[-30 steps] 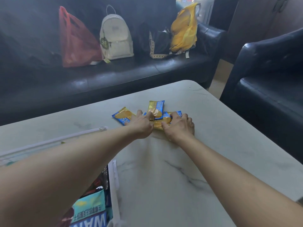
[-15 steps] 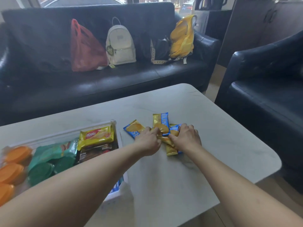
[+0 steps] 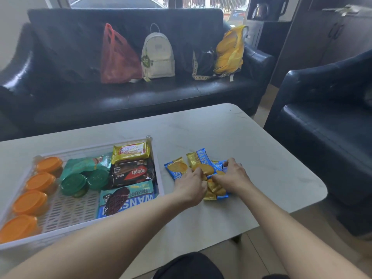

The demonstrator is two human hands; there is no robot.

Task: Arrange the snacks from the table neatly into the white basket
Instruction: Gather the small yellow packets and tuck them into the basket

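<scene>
1. Hands meet over the blue-and-gold snack packets [image 3: 203,168] on the marble table [image 3: 261,158]; your left hand [image 3: 190,187] curls its fingers onto the middle of the pile, pinching a packet.
2. Your right hand [image 3: 234,177] sits just beside the left, fingers bent down onto the packets' right side, gripping them.
3. One packet [image 3: 176,169] lies just beyond your left hand's knuckles, apart from the grip.
4. Left of your left hand sits the white basket [image 3: 159,178], close by.
5. Inside it: orange-lidded cups [image 3: 30,202] along the far-left wall, green-lidded cups [image 3: 73,184], a green bag [image 3: 84,164], and a yellow pack [image 3: 130,151], dark pack [image 3: 132,174] and blue chocolate pack [image 3: 124,198] nearest your left wrist.
</scene>
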